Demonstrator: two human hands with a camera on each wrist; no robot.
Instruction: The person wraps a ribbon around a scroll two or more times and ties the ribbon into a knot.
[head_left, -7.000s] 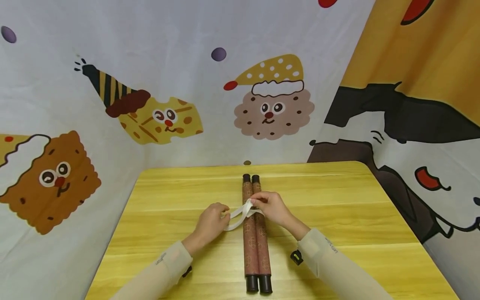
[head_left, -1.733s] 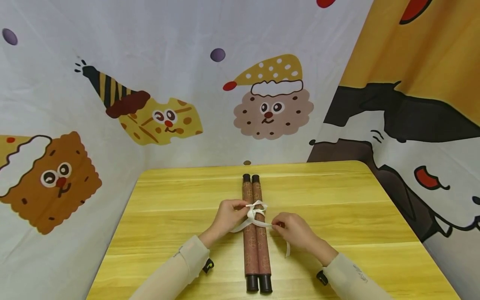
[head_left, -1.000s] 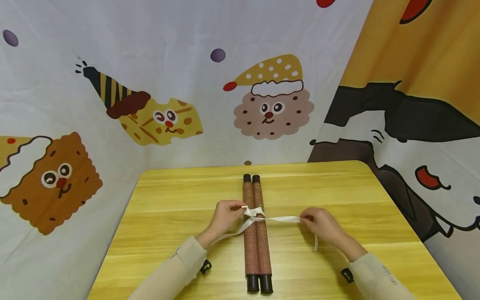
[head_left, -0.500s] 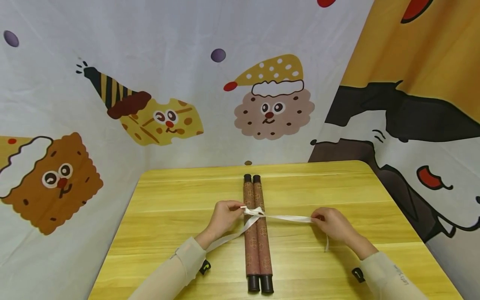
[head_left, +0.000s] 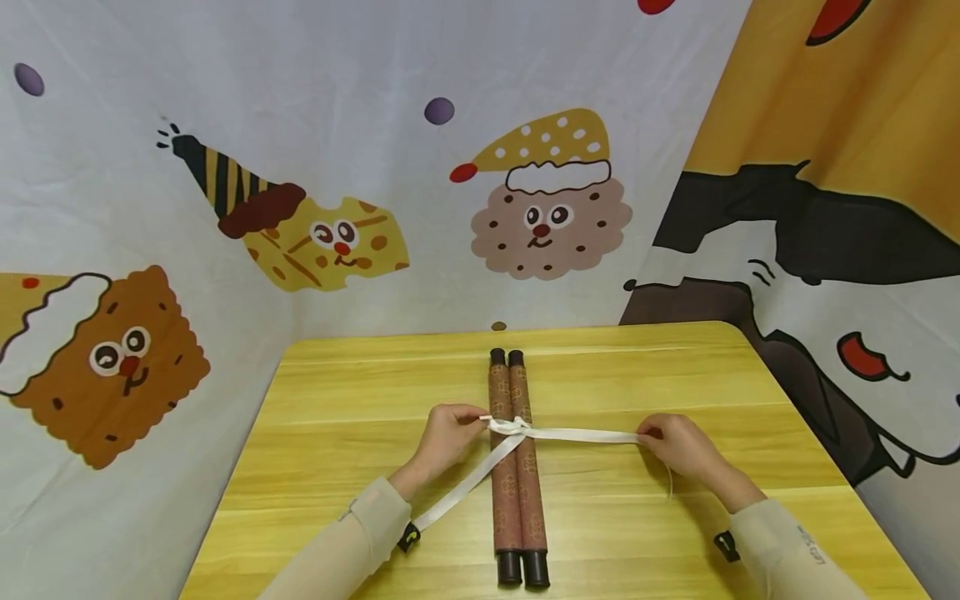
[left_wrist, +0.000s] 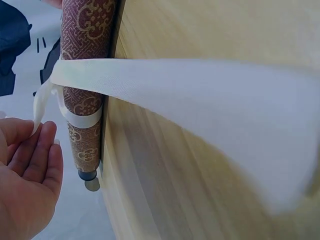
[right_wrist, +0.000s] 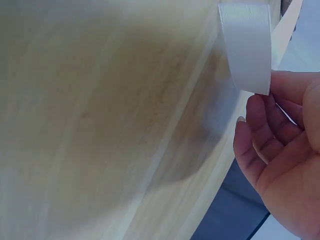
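Observation:
A scroll (head_left: 519, 492), its two brown patterned rolls with dark end knobs side by side, lies lengthwise on the table. A white ribbon (head_left: 577, 435) passes round it and is knotted on top, past the middle. My left hand (head_left: 448, 435) pinches a short piece of the ribbon by the knot, between thumb and index finger. Out to the right, my right hand (head_left: 684, 448) pinches the ribbon's long end and holds it taut, a short tail hanging below the fingers. Another ribbon tail (left_wrist: 190, 95) runs from the knot toward the left wrist, large in the left wrist view.
The wooden table (head_left: 360, 383) has its far edge against a white cloth backdrop (head_left: 360, 100) printed with cartoon figures. A black strap end hangs beneath each sleeve (head_left: 787, 533).
From pulling at a loose tangle over the scroll, my right hand has moved far right with the ribbon. The knot has drawn tighter and flatter; my left hand has barely moved lately.

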